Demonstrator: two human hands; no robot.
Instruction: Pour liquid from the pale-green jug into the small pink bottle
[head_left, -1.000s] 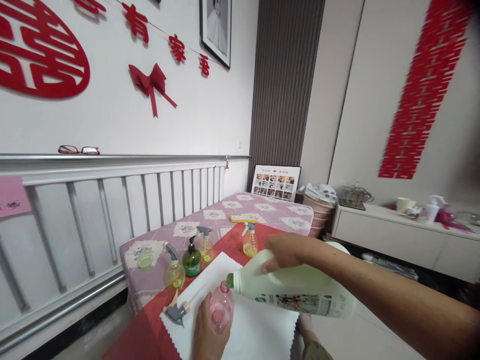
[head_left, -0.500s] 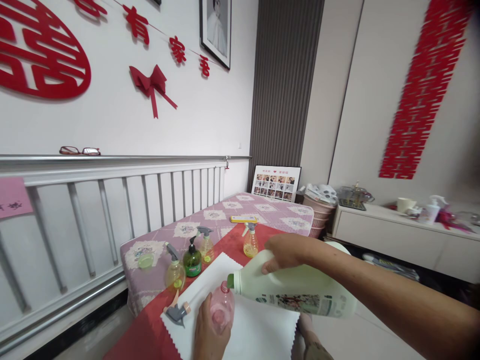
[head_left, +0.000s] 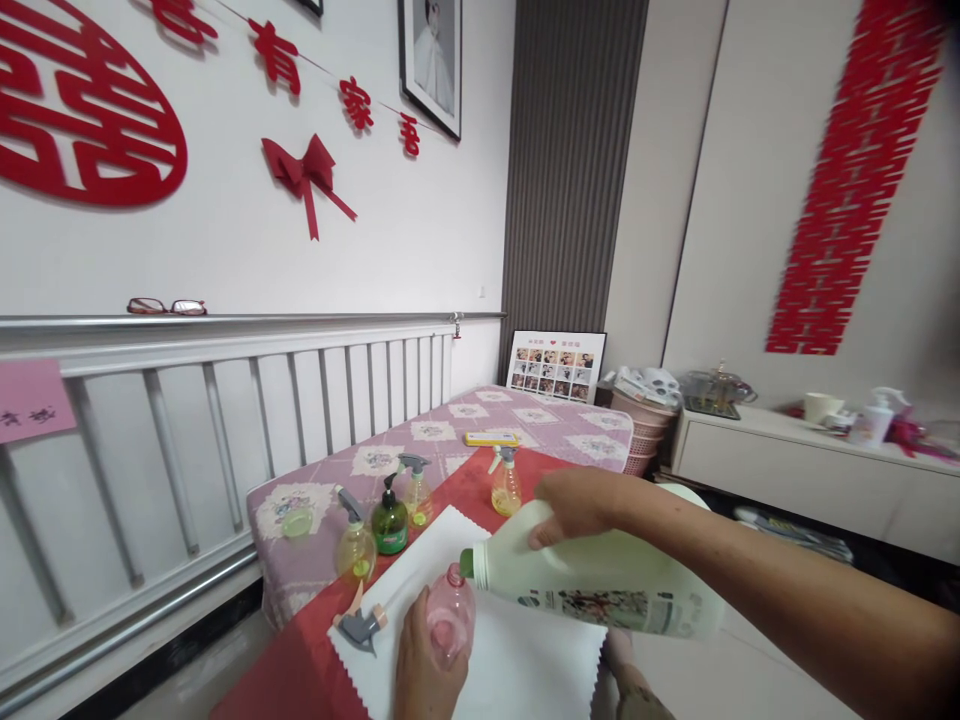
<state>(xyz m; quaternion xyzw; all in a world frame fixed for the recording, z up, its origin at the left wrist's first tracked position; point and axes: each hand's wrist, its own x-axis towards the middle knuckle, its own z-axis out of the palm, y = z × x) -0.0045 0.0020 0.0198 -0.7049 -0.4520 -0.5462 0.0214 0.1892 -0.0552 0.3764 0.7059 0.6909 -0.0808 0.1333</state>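
My left hand [head_left: 433, 660] is wrapped round a pink clear spray bottle [head_left: 454, 618] with its top off, tilted over the white scalloped mat [head_left: 525, 670]. In my right hand [head_left: 581, 505] is a large pale green jug [head_left: 622, 590], gripped from above and tipped on its side. The jug's green spout [head_left: 466, 563] meets the pink bottle's mouth; whether liquid flows I cannot tell. A grey and peach spray head [head_left: 362, 628] lies on the mat's left edge. Behind it stand a yellow spray bottle [head_left: 355, 550] and a green pump bottle [head_left: 389, 522].
Two more yellow spray bottles, one near the pump bottle [head_left: 418, 495] and one farther right [head_left: 506, 487], stand on the table. A small green lid [head_left: 297, 523] and a yellow box [head_left: 491, 439] lie on the purple cloth [head_left: 375, 460]. At right is a white cabinet [head_left: 795, 470].
The whole view has shifted slightly. Both hands, the pink bottle and the jug keep nearly the same positions relative to each other.
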